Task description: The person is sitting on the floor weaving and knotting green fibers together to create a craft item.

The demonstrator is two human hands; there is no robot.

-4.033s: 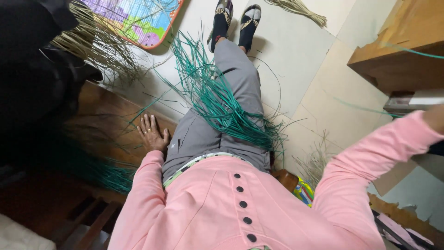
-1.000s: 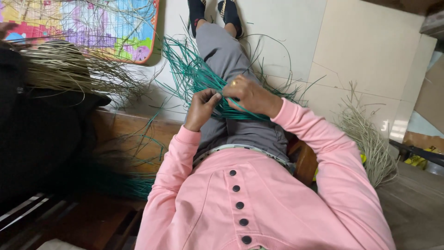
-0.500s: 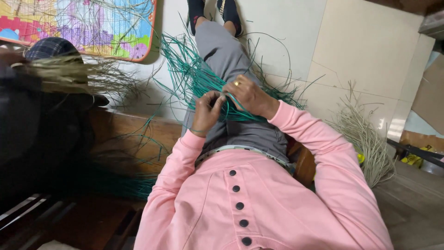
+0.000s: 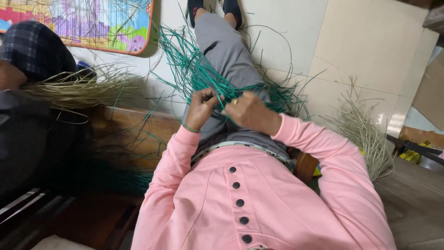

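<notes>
Hands are close together over the lap, just above the grey trousers (image 4: 226,60). I see the left hand (image 4: 202,107) with its fingers curled shut around a few green strips (image 4: 194,69); the fingertips pinch them near the knuckles of the other hand. The right hand (image 4: 247,111) is also closed, gripping the same bundle of green strips from the other side — its back faces the camera, so I cannot tell how the fingertips sit underneath. The two hands almost touch.

The green strips lie across the thighs and fan out toward the black shoes (image 4: 215,8) and onto the pale floor (image 4: 370,55). A heap of dry straw-coloured strips (image 4: 365,134) rests on the floor well apart, on the right side. On the left side another bundle of straw-coloured strips (image 4: 78,90) lies near a person in a checked cap (image 4: 34,46) — beside a colourful mat (image 4: 88,23).
</notes>
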